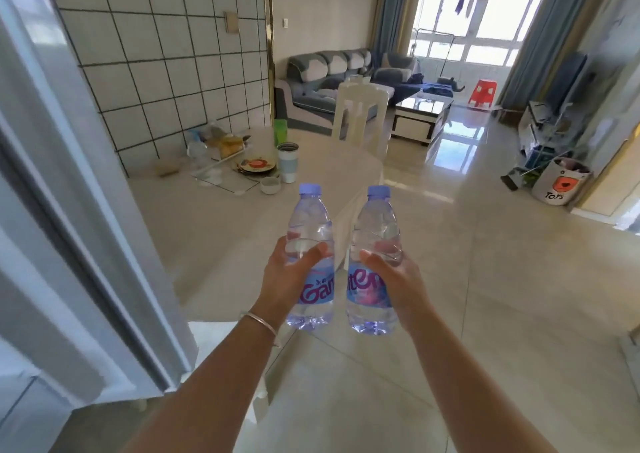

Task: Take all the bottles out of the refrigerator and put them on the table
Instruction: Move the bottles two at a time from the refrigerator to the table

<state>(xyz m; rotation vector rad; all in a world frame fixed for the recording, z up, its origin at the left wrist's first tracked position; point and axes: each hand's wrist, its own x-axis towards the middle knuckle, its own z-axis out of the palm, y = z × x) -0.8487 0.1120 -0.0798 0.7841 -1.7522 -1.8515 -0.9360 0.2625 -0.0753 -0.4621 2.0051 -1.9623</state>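
Note:
I hold two clear water bottles with blue caps and blue-pink labels, upright, side by side in front of me. My left hand (289, 276) grips the left bottle (309, 230) around its middle. The right bottle (375, 234) is gripped the same way by my right hand (398, 279). Both bottles hang above the near right edge of the pale oval table (225, 230). The refrigerator's grey-white door edge (69, 192) fills the left side of the view; its inside is out of sight.
At the table's far left stand a green cup (280, 132), a lidded white tumbler (288, 163), a small white bowl (270, 185), plates (256, 166), a glass tray (221, 178) and food packets. A white chair (360, 116) stands behind the table. Glossy tiled floor stretches right toward a sofa and coffee table.

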